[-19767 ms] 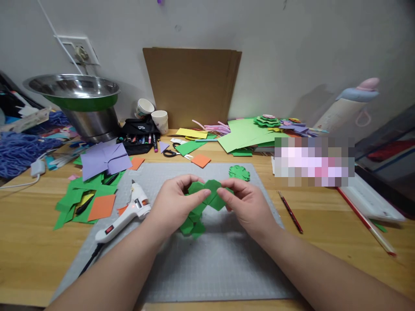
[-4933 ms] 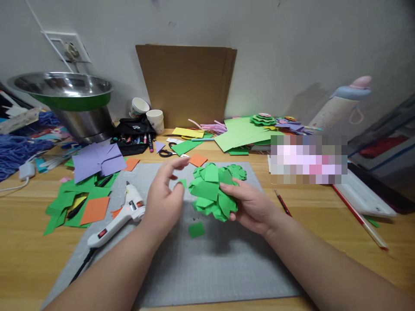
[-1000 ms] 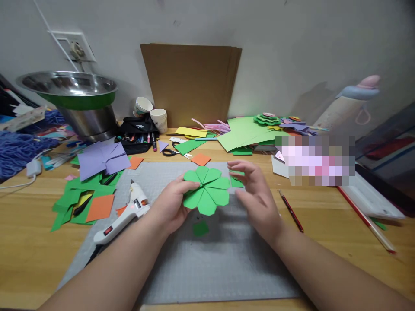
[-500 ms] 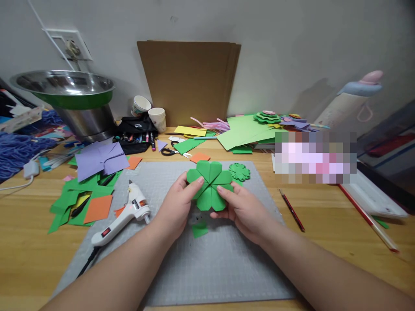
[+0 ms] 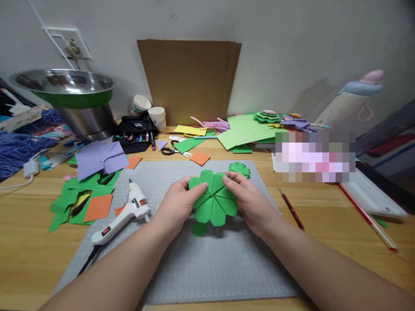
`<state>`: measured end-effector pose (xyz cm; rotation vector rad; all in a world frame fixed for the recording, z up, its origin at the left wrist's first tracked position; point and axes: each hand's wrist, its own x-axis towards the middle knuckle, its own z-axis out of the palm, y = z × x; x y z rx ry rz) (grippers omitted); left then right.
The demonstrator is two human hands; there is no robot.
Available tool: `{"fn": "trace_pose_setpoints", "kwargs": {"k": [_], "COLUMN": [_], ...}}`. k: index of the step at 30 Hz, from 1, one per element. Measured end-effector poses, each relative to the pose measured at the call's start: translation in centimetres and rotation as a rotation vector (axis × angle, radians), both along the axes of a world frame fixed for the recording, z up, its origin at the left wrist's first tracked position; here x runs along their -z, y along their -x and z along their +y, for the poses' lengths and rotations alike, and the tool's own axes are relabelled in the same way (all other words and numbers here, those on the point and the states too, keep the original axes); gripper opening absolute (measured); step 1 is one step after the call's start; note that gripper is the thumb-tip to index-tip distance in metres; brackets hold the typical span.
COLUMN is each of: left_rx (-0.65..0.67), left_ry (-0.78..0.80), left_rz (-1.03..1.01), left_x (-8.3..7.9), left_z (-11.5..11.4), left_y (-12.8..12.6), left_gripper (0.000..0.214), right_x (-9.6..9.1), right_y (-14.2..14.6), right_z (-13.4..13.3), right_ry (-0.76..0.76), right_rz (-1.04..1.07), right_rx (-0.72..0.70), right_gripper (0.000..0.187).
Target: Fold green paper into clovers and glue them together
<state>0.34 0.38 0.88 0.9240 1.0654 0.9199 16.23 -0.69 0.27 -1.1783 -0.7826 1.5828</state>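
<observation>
Above the gray mat, a green paper flower is held between left hand and right hand.
The left hand's grip pinches its left petals; the right hand's grip pinches its far right edge. Roughly round, the flower shows no long axis, and neither hand looks clearly nearer. A small green piece lies to its near left, a smaller flower to its far right.

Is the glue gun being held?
No, the glue gun lies on the mat; left hand and right hand hold the green flower.
</observation>
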Motion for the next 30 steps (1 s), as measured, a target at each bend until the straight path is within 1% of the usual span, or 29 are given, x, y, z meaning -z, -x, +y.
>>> {"fn": "trace_pose_setpoints", "kwargs": {"k": [3, 7, 12, 18, 30], "left_rx": [0.020, -0.013, 0.000, 0.010, 0.024], "left_ry": [-0.002, 0.020, 0.025, 0.031, 0.031], "left_rz": [-0.012, -0.031, -0.007, 0.000, 0.019], "left_x": [0.17, 0.38, 0.42, 0.19, 0.22], "left_z": [-0.01, 0.03, 0.13, 0.23, 0.21], "left_y": [-0.12, -0.11, 0.15, 0.27, 0.37], "left_gripper": [0.027, 0.029, 0.026, 0.026, 0.026], "right_x": [0.28, 0.34, 0.11, -0.01, 0.25], "right_y": [-0.06, -0.10, -0.16, -0.06, -0.14], "right_z": [0.18, 0.13, 0.08, 0.13, 0.12], "right_ry": [-0.032, -0.030, -0.041, -0.031, -0.045], "right_rz": [0.080, 0.094, 0.130, 0.116, 0.090], "right_rx": [-0.068, -0.012, -0.027, -0.029, -0.026], "right_gripper": [0.031, 0.026, 0.023, 0.024, 0.027]}}
